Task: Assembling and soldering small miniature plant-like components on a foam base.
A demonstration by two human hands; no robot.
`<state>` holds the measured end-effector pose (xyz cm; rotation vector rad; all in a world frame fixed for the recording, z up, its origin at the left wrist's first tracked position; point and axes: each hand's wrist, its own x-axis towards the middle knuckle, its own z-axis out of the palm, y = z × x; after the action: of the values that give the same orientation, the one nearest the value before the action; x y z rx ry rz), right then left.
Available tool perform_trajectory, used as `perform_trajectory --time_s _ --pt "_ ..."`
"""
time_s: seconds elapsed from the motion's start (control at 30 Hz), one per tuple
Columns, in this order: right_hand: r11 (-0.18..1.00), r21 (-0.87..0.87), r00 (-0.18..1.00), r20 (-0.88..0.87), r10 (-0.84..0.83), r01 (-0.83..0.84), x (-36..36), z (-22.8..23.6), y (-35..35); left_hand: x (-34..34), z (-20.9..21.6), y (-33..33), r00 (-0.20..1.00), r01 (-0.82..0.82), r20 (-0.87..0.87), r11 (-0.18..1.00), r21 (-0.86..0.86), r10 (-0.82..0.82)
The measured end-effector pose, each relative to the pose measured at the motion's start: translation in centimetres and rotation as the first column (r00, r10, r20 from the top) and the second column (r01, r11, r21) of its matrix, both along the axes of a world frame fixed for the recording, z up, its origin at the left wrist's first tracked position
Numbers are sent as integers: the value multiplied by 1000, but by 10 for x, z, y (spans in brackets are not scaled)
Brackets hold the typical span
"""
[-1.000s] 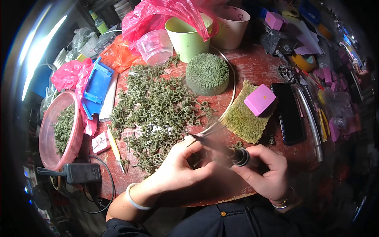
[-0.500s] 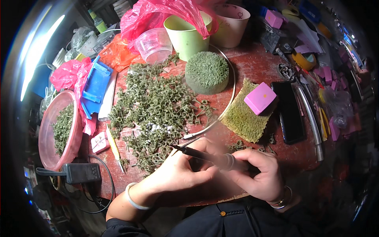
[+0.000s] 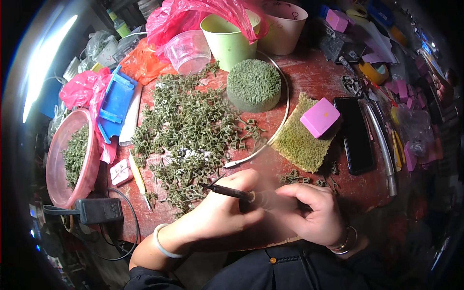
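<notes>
A slim dark pen-shaped tool [image 3: 227, 191] rests in my left hand [image 3: 224, 208], its fingers closed round it. The tool's rear end points up and left past the hand. Its front end, towards my right hand, is lost in blur. My right hand [image 3: 316, 212] is closed, thumb and forefinger bent together; whatever it grips is hidden or too small to name. Just beyond my left hand lies a wide spread of small green clipped pieces [image 3: 188, 130]. Some loose green bits [image 3: 295, 178] lie beyond my right hand.
Further back stand a round green textured block [image 3: 253, 86] and a light green cup [image 3: 227, 43]. On the right are a yellow-green textured pad [image 3: 302, 147], a pink block [image 3: 320, 117] and a black phone [image 3: 355, 135]. Left are a pink bowl [image 3: 54, 166], a power bank [image 3: 100, 211] and a yellow-handled knife [image 3: 137, 176].
The pen-shaped tool has slid left between my hands, with less of it showing towards the right hand. Both hands stay in nearly the same place.
</notes>
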<state>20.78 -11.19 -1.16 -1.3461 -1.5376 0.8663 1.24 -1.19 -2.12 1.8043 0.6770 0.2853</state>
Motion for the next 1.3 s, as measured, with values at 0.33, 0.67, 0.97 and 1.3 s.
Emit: perform_trajectory --time_s 0.33,0.67,0.97,1.3 --pt "1000 5 998 53 -27 26 -2 0 -2 2 -3 1 999 -6 32 960 -282 16" --pt "999 34 1000 -18 -7 7 4 4 -1 -1 -15 7 972 96 234 839 -536 39" --pt "998 -21 998 -43 54 -55 15 10 0 -4 -5 10 981 115 190 868 -482 -24" --pt "992 -16 990 -56 127 -128 19 13 3 -6 -9 11 972 186 218 856 -482 -88"
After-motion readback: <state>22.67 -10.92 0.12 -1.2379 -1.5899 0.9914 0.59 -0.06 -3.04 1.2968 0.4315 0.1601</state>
